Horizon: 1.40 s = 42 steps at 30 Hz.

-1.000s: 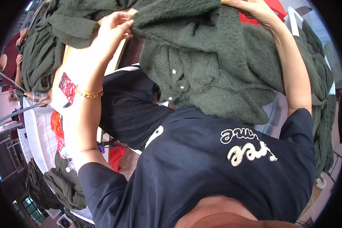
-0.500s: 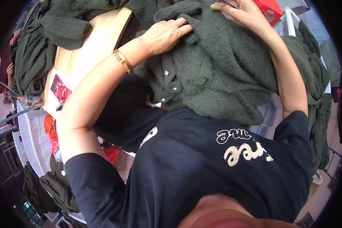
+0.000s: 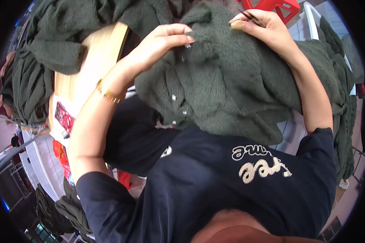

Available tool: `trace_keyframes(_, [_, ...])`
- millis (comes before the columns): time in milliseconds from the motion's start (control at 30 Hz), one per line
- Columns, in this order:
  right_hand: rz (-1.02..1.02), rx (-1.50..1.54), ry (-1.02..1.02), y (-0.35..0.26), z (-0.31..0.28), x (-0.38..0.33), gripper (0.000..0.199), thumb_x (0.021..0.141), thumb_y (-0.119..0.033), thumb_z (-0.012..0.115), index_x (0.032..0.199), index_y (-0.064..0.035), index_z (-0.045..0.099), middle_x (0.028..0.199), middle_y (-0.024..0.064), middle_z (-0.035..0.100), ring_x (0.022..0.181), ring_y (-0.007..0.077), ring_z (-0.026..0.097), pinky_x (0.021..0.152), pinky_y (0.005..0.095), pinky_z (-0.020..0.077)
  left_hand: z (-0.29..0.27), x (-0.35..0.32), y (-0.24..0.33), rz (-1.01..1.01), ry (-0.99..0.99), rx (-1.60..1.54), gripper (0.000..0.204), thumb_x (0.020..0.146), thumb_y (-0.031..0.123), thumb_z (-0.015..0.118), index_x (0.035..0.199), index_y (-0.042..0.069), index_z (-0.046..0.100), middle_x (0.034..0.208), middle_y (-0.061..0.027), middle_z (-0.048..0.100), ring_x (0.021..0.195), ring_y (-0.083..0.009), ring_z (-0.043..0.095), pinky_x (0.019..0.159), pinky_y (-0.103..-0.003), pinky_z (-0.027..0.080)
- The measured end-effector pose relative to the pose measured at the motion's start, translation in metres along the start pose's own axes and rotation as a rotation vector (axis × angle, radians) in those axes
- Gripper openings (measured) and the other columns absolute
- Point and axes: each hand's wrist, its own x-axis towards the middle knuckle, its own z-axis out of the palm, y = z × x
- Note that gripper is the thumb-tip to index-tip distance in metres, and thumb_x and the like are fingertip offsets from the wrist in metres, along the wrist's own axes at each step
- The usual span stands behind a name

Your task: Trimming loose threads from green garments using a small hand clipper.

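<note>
A fuzzy dark green knitted cardigan [image 3: 231, 81] with shiny round buttons [image 3: 174, 97] down its front edge lies across my lap, its upper part lifted. My left hand [image 3: 166, 36], wearing gold bracelets at the wrist, pinches the cardigan's edge between thumb and fingers, right beside a button. At the top right, my right hand [image 3: 267, 30] is closed around dark metal thread snips [image 3: 252, 18], which are partly hidden by the fingers. The right thumb and forefinger also meet at the cardigan's upper edge.
More green knitwear [image 3: 85, 20] is heaped over a pale wooden board [image 3: 97, 44] at the left. Red packets [image 3: 64, 117] lie by the board. A red plastic stool [image 3: 286, 10] stands beyond my right hand, near a white-edged bin [image 3: 311, 20] draped with green garments. Another person's hand [image 3: 6, 62] shows far left.
My left hand has let go of a bunched fold and now pinches the buttoned edge, with the cardigan's upper part spread out. The snips stay in my right hand; more of the stool shows.
</note>
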Motion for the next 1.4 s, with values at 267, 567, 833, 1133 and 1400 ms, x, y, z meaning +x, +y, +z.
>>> trace_keyframes(267, [0.059,0.127,-0.121,-0.031,0.017,-0.012,0.042,0.077,-0.017,0.070,0.116,-0.0028,0.064,0.067,-0.0083,0.038,0.057,0.0009,0.039,0.057,0.0174,0.0334,0.035,-0.022,0.043,-0.200,0.050,-0.394,0.015,0.089,0.018,0.064,0.092,0.003,0.065,0.084,0.0024,0.065,0.080,-0.0039,0.060,0.070,-0.020,0.047])
trace_keyframes(567, [0.085,-0.028,-0.098,-0.016,-0.003,-0.005,0.019,0.085,-0.007,0.063,0.102,0.0018,0.063,0.088,0.0026,0.068,0.082,0.0071,0.061,0.073,0.0216,0.0476,0.009,-0.021,0.044,-0.173,0.211,-0.326,0.018,0.084,0.016,0.065,0.098,0.005,0.067,0.095,-0.0036,0.068,0.090,-0.0122,0.064,0.081,-0.026,0.050])
trace_keyframes(833, [-0.069,0.007,0.371,-0.019,-0.024,0.003,0.020,0.087,-0.007,0.063,0.103,0.0044,0.061,0.084,0.0032,0.065,0.081,0.0101,0.062,0.074,0.0230,0.0497,-0.004,-0.024,0.044,-0.158,0.212,-0.531,0.019,0.084,0.018,0.069,0.098,0.006,0.068,0.093,-0.0027,0.069,0.083,-0.0118,0.066,0.079,-0.025,0.052])
trace_keyframes(1133, [-0.483,-0.903,0.281,-0.048,0.049,-0.002,0.035,0.072,-0.015,0.077,0.104,-0.0085,0.065,0.094,0.0095,0.069,0.073,0.0174,0.068,0.060,0.0271,0.0505,0.003,-0.029,0.056,-0.094,0.184,-0.594,0.018,0.085,0.019,0.068,0.096,0.005,0.068,0.090,-0.0037,0.070,0.078,-0.0116,0.066,0.075,-0.026,0.054])
trace_keyframes(1400, [-0.196,0.269,0.093,-0.098,0.028,0.017,0.019,0.090,-0.018,0.067,0.097,-0.0008,0.064,0.091,-0.0001,0.064,0.084,0.0074,0.058,0.077,0.0222,0.0452,-0.027,-0.089,0.082,0.158,0.122,-0.369,0.015,0.088,0.019,0.064,0.096,0.006,0.064,0.089,0.0036,0.064,0.082,-0.0047,0.058,0.074,-0.021,0.046])
